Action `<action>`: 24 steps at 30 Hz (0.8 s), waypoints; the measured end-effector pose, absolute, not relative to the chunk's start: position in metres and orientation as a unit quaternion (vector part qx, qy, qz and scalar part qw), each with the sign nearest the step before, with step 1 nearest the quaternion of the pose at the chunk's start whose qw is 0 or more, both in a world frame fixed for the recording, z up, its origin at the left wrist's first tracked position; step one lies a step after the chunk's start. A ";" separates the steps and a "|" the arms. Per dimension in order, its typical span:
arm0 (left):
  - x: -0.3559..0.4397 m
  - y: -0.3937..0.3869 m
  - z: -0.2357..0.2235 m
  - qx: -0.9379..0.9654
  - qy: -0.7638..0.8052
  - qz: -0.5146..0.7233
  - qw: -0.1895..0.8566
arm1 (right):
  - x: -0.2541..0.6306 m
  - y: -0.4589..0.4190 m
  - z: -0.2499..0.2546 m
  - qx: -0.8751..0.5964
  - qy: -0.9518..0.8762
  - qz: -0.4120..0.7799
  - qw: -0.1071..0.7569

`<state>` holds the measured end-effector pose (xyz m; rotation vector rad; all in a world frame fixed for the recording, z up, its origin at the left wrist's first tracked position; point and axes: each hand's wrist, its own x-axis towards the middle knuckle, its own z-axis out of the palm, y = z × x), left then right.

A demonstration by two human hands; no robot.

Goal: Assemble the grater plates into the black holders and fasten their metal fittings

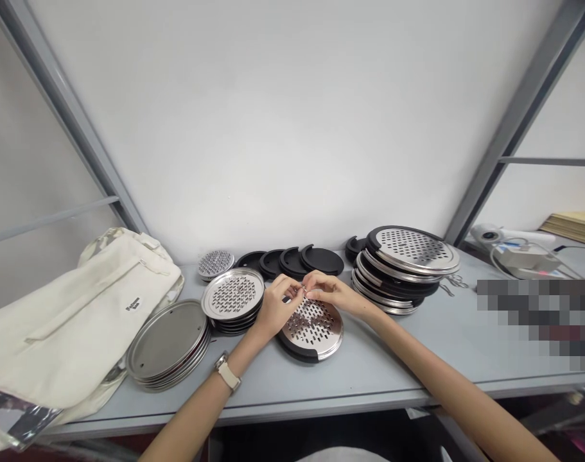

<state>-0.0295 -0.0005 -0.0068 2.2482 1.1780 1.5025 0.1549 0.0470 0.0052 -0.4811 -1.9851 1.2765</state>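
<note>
My left hand [279,300] and my right hand [331,292] meet over the far edge of a round metal grater plate [316,328]. Both pinch with fingertips close together; a small shiny bit shows between them, too small to name. A black curved rim piece [299,351] wraps the near-left edge of this plate, which lies on the table. Left of my left hand is a stack topped by a round metal grater plate [233,295]. Black round trays [321,260] with notched rims lie in an overlapping row behind my hands.
Plain metal discs [169,337] are stacked at left, beside a cream bag [94,314]. A small grater disc [216,264] sits at the back. On the right stands a tall stack of grater plates [412,250] with black rims, and metal wire pieces [453,282] lie beside it.
</note>
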 end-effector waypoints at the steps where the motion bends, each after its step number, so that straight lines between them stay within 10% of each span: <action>1: -0.029 -0.001 -0.006 0.758 0.397 0.508 0.099 | 0.155 0.047 0.005 -0.186 -0.773 0.489 0.360; 24: -0.029 -0.002 -0.008 0.756 0.401 0.517 0.027 | 0.154 0.047 0.004 -0.219 -0.778 0.471 0.353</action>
